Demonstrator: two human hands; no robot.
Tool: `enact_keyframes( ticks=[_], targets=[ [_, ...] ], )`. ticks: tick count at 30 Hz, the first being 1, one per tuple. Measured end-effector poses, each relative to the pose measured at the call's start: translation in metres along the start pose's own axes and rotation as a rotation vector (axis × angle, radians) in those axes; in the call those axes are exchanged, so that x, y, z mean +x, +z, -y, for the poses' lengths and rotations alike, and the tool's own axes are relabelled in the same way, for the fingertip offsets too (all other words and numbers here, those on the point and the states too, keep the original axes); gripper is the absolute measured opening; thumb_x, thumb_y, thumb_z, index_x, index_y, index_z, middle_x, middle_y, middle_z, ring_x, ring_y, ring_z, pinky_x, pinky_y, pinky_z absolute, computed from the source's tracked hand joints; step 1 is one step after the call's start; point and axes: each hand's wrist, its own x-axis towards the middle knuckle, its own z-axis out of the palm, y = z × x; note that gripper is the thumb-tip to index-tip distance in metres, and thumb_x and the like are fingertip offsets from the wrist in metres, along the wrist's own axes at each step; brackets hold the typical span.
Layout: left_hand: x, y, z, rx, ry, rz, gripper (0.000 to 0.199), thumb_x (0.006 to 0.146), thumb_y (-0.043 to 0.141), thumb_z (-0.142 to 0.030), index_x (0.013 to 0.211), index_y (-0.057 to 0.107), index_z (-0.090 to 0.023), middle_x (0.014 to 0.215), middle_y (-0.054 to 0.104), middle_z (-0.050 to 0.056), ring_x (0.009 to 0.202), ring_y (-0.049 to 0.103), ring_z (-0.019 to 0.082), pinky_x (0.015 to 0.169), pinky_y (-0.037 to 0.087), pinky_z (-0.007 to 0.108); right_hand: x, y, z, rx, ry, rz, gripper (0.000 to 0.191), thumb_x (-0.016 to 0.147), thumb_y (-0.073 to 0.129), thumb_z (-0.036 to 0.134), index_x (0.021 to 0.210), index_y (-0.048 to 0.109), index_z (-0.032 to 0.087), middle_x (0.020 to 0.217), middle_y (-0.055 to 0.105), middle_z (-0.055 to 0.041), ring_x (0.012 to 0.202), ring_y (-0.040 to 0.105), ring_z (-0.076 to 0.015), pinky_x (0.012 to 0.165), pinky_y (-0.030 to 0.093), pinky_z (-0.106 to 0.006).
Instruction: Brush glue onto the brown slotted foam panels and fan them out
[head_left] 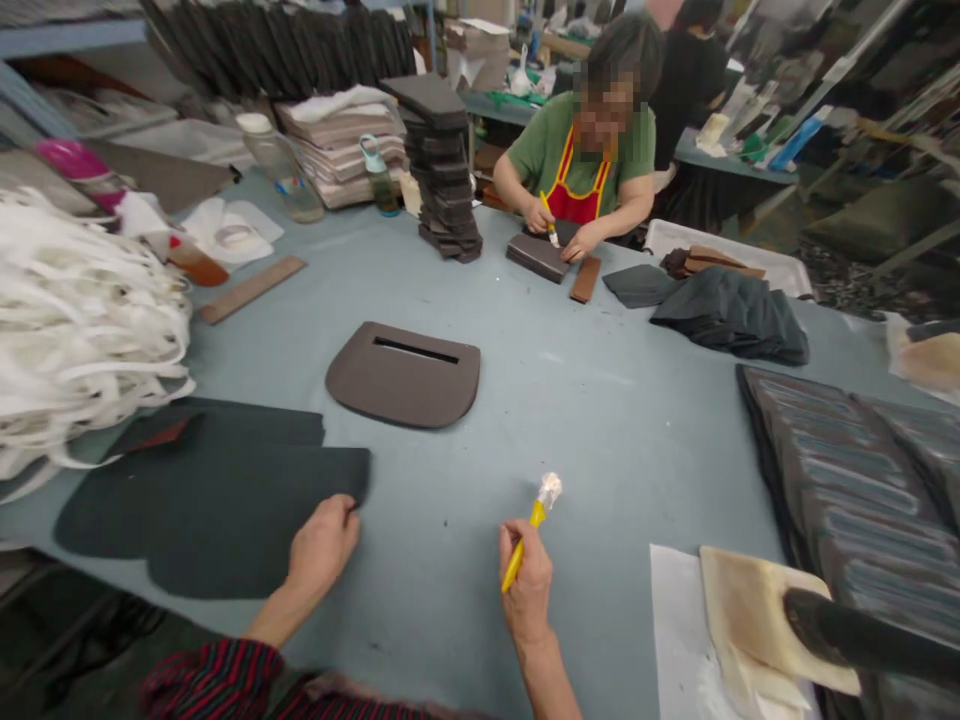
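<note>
Low in the frame, I have the left hand [322, 548] with fingers pressed together at the right end of the dark sheet [217, 520], its long axis running sideways (whether it grips, I can't tell). The right hand [529, 585] pinches a yellow brush [534, 527], bristles up, farther from the sheet.

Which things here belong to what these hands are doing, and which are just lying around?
In use: right hand gripping a yellow-handled brush; left hand touching a dark grey panel.
Lying about: slotted brown panel; white strap bundle; plastic bottle.
</note>
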Motion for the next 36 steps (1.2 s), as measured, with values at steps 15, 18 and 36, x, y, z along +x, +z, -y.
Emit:
enact_keyframes(
  ticks=[15, 18, 36],
  targets=[
    [-0.036, 0.045, -0.189, -0.292, 0.669, -0.024, 0.037, 0.087, 0.049, -0.027, 0.124, 0.055, -0.022, 0.134, 0.053, 0.014, 0.133, 0.039, 0.031, 0.110, 0.028, 0.059, 0.046, -0.072, -0.077, -0.326, 0.279, -0.085, 0.019, 0.087, 0.045, 0.037, 0.094, 0.048, 0.019, 0.083, 0.058, -0.0055, 0.072, 0.057, -0.0194, 0.069, 0.045, -0.031],
    [-0.030, 0.053, -0.173, -0.161, 0.629, -0.061, 0.044, 0.087, 0.051, -0.031, 0.130, 0.052, -0.023, 0.140, 0.047, 0.015, 0.134, 0.037, 0.034, 0.109, 0.030, 0.060, 0.048, -0.072, -0.093, -0.328, 0.253, -0.076, 0.023, 0.089, 0.044, 0.041, 0.093, 0.049, 0.019, 0.081, 0.059, -0.0054, 0.068, 0.056, -0.0186, 0.065, 0.043, -0.030],
    [0.047, 0.006, -0.139, -0.343, 0.512, -0.200, 0.027, 0.086, 0.049, -0.017, 0.112, 0.057, -0.020, 0.120, 0.057, 0.011, 0.118, 0.048, 0.026, 0.102, 0.038, 0.050, 0.103, -0.095, -0.046, -0.488, -0.040, -0.358, 0.055, 0.094, 0.038, 0.054, 0.111, 0.065, 0.009, 0.099, 0.066, -0.0176, 0.085, 0.057, -0.0247, 0.081, 0.045, -0.038]
  ],
)
